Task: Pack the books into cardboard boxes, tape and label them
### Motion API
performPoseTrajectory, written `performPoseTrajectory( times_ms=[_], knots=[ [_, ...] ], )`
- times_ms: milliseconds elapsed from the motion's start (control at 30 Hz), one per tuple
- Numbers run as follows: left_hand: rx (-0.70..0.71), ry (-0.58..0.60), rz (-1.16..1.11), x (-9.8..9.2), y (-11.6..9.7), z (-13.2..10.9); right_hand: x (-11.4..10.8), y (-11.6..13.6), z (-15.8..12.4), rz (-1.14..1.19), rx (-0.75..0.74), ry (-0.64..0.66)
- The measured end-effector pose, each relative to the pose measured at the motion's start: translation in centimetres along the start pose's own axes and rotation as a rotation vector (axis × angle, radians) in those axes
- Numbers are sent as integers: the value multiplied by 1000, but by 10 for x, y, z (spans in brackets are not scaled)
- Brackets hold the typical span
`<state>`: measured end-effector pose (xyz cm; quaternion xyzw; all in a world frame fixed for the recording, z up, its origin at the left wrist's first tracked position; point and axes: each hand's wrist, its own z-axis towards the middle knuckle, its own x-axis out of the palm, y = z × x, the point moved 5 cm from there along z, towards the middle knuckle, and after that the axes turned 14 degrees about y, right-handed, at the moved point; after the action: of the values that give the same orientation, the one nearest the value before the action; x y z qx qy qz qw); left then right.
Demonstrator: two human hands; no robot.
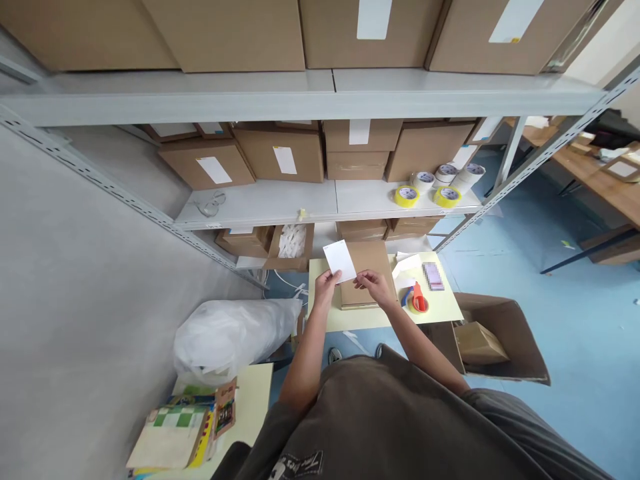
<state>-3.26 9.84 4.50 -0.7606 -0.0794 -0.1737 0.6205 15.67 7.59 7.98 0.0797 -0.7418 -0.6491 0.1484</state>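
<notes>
My left hand pinches a white rectangular label by its lower edge, thumb on top. At the label's lower right corner are the closed fingertips of my right hand, apparently pinching that corner. Beneath both hands a flat, closed cardboard box lies on a pale yellow table. To its right rests a red tape dispenser with a roll of yellow tape. White papers and a small purplish stack are behind the dispenser.
Ahead, a metal shelf carries cardboard boxes and tape rolls. An open box below holds white crumpled pieces. At right stands a large open carton with a smaller box inside. A plastic-wrapped bundle and books are at left.
</notes>
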Motion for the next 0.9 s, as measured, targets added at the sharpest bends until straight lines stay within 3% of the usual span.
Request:
performPoseTrajectory(
  times_ms=[233,400,567,633,767,900],
  knots=[
    [-8,-13,40,38,6,0,-27,11,-11,29,-41,44],
    [32,-192,345,65,0,-8,-47,19,-22,41,-101,95],
    [73,157,370,120,-2,-12,-68,28,-30,-9,-161,131],
    [76,136,349,130,-2,-11,-77,30,-35,-4,-170,154],
    [77,-13,155,137,3,-8,-99,31,-47,49,-145,161],
    [23,62,102,162,12,-8,-125,26,-56,109,-109,128]
  ],
)
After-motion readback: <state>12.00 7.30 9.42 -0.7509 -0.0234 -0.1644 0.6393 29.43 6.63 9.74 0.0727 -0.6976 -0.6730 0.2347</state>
